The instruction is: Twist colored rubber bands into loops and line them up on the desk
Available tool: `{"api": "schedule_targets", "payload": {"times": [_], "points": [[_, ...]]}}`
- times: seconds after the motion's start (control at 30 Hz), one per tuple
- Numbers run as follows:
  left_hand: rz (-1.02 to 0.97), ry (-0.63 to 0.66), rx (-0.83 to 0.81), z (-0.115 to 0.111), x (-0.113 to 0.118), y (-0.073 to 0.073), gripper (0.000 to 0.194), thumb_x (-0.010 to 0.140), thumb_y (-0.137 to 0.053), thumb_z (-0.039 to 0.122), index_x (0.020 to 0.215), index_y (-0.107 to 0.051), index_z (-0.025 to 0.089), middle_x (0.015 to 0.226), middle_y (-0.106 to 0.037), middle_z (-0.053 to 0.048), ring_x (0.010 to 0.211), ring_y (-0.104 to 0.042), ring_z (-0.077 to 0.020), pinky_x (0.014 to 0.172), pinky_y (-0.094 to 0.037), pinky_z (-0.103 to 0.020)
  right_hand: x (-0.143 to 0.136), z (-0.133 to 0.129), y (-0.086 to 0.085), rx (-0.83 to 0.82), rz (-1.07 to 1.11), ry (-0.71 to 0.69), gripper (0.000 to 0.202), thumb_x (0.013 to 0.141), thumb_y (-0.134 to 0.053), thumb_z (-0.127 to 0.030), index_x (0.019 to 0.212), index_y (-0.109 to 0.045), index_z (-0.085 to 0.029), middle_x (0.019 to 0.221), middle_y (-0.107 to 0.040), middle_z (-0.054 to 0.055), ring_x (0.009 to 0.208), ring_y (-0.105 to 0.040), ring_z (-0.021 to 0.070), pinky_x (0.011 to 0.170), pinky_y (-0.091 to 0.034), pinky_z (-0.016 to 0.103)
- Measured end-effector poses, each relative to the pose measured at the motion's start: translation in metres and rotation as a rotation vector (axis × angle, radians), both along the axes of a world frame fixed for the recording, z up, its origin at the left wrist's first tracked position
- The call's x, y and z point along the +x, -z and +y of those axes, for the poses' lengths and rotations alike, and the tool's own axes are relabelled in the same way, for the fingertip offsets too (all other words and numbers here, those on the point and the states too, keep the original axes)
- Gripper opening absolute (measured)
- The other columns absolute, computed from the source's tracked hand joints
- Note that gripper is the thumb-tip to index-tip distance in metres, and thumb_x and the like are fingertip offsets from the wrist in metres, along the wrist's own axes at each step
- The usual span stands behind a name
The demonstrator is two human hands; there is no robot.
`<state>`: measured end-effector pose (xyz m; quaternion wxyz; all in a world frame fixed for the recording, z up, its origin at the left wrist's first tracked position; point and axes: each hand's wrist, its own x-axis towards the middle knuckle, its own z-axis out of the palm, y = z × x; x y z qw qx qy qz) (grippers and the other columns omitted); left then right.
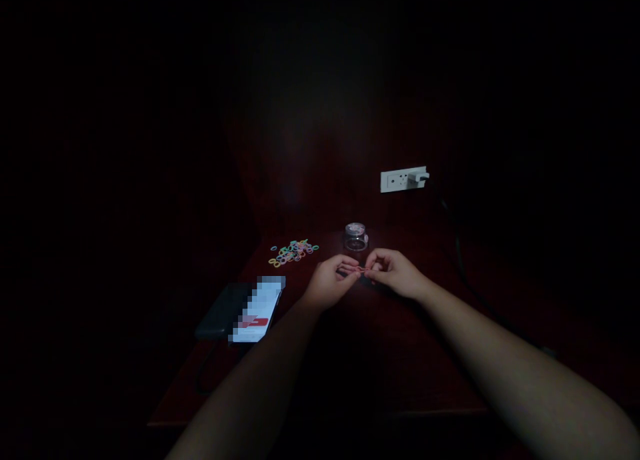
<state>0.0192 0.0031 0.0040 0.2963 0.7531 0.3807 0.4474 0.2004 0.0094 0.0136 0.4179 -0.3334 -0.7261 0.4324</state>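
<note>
Over the middle of the dark red table, my left hand (331, 282) and my right hand (395, 273) meet fingertip to fingertip. Between them is a small reddish elastic band (363, 270), pinched at both ends. Just behind the hands stands a small clear round jar (355, 237), which looks lidded. A loose pile of several small coloured elastic bands (295, 251) lies to the left of the jar. The dim light hides the fine detail of the fingers.
A phone (257, 310) with a lit screen leans over a dark flat case-like object (220, 311) at the left. A wall socket (403, 179) holds a white plug. A dark cable (459, 257) runs down the right side. The table's front edge (320, 417) is near me.
</note>
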Motion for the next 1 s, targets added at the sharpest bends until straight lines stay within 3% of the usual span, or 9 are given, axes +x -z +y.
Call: {"api": "schedule_targets", "payload": {"times": [0.3, 0.67, 1.0], "points": [[0.039, 0.000, 0.015, -0.0002, -0.0003, 0.0000, 0.021, 0.075, -0.059, 0.029, 0.089, -0.062, 0.014, 0.085, -0.066, -0.006, 0.075, -0.062, -0.0135, 0.061, -0.048, -0.022, -0.0005, 0.0020, 0.0006, 0.018, 0.010, -0.003, 0.029, 0.066, -0.068, -0.036, 0.075, -0.053, -0.014, 0.052, -0.048, -0.005, 0.045, -0.040, 0.0056, 0.043, -0.028, 0.018], [0.044, -0.050, 0.064, -0.0009, -0.0008, -0.0002, 0.023, 0.076, -0.057, 0.036, 0.085, -0.062, 0.015, 0.080, -0.066, -0.004, 0.069, -0.059, -0.0120, 0.060, -0.046, -0.021, 0.0015, 0.0014, 0.0006, 0.057, -0.041, 0.018, 0.030, 0.068, -0.066, -0.038, 0.083, -0.061, -0.012, 0.055, -0.051, -0.002, 0.048, -0.042, 0.0072, 0.046, -0.032, 0.020], [0.028, -0.029, 0.040, -0.0018, 0.0004, -0.0019, 0.023, 0.071, -0.062, 0.032, 0.084, -0.061, 0.013, 0.074, -0.063, -0.004, 0.066, -0.056, -0.0100, 0.056, -0.043, -0.019, 0.0014, 0.0007, -0.0008, 0.082, -0.084, 0.025, 0.029, 0.071, -0.062, -0.039, 0.080, -0.061, -0.011, 0.058, -0.056, 0.001, 0.051, -0.047, 0.0087, 0.048, -0.035, 0.020]]}}
